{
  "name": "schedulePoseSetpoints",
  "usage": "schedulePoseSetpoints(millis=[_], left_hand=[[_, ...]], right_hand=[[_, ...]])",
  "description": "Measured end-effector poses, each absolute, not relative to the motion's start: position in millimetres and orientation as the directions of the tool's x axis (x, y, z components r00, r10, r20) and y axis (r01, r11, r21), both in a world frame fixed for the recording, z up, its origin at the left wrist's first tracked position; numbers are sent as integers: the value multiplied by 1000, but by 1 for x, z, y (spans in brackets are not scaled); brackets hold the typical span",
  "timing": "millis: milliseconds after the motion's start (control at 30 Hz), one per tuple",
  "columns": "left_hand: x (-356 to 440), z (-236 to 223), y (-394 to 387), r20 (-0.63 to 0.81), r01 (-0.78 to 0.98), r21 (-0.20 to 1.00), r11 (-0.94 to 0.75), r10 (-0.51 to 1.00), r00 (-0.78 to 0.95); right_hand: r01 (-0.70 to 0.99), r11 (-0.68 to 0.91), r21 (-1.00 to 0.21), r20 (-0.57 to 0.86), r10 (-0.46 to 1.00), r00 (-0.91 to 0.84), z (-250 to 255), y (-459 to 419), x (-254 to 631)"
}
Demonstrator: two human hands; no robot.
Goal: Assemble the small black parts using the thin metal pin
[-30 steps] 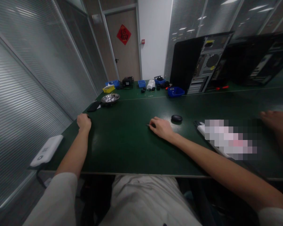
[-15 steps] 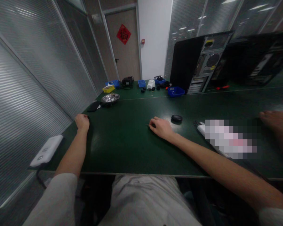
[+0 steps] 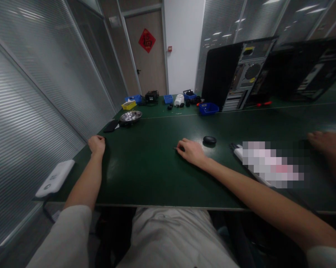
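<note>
My left hand [image 3: 96,144] rests closed on the dark green table [image 3: 140,167] near its left edge; whatever its fingers hold, if anything, is hidden. Farther from me on that side lie a flat black object [image 3: 111,125] and a shiny metal bowl [image 3: 131,117] with small things in it. My right hand [image 3: 191,150] lies on the table nearer the middle, thumb and fingers pinched together. A thin, light-coloured tip [image 3: 175,148] pokes out to the left of them, too small to name. Just beyond my right hand sits a black computer mouse [image 3: 209,140].
A white box-like device [image 3: 55,178] lies at the left front corner. Blurred-out packaging [image 3: 271,165] lies on the right, with another person's hand [image 3: 324,143] beyond it. At the back stand a blue tray [image 3: 208,108], a yellow tray [image 3: 128,105] and computer towers [image 3: 222,74].
My left hand has shifted slightly to the left, still closed. My right hand and the things on the table have stayed in place.
</note>
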State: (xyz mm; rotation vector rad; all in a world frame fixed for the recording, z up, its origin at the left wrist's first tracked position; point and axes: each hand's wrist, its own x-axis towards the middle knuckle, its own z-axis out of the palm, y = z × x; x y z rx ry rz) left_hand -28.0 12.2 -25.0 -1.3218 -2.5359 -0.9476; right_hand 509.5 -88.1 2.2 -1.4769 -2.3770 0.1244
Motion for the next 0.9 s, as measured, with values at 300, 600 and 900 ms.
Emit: schedulePoseSetpoints(millis=[300,600,900], left_hand=[[-12,-14,6,405,791,553,263,745,-531],[191,12,-38,361,539,660,-524,850,384],[247,-7,-77,242,442,694,-568,763,600]], right_hand=[[828,486,-281,260,869,-422,-1,-90,507],[760,459,-461,338,882,-328,-10,-87,500],[769,526,-363,367,839,-401,1,-101,494]])
